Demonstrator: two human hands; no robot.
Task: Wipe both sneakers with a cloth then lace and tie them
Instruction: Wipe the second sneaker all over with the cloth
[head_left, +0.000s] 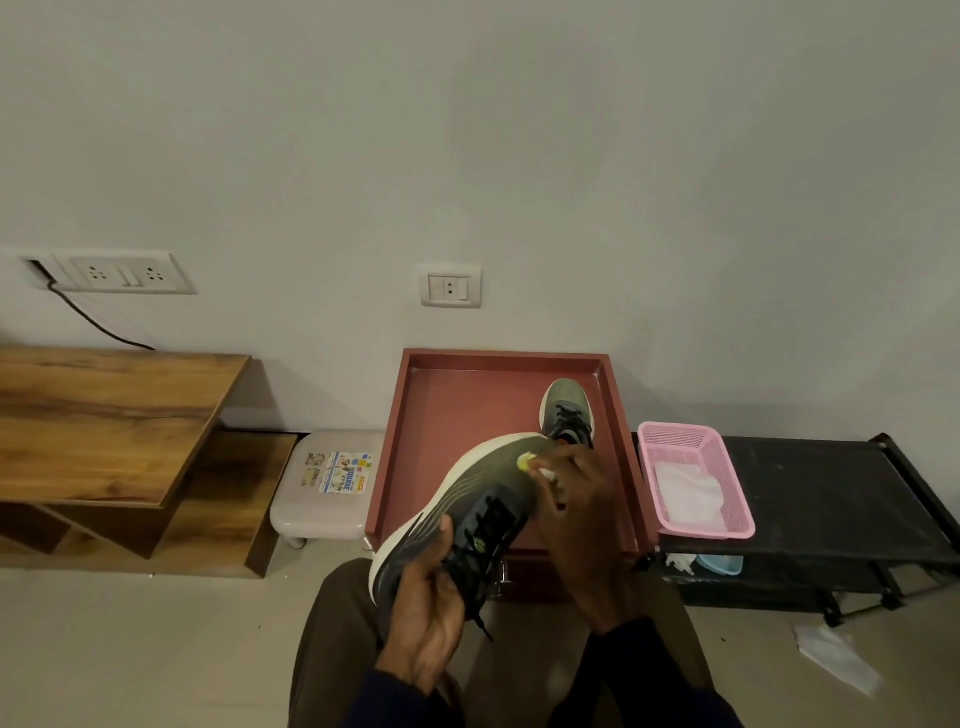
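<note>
sneaker (467, 493) held tilted over the lap, toe above the red tray (457, 395). left hand (426, 613) grip wrapped round its heel half. right hand (582, 519) grip pinches a small cloth (527, 461) against the toe. second sneaker (566, 410) sits in the tray's far right corner. pink basket (727, 483) just beside the tray.

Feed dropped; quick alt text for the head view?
The left hand grips a grey sneaker over the lap while the right hand presses a small cloth against its upper. The other sneaker sits in a red tray, beside a pink basket.
</note>
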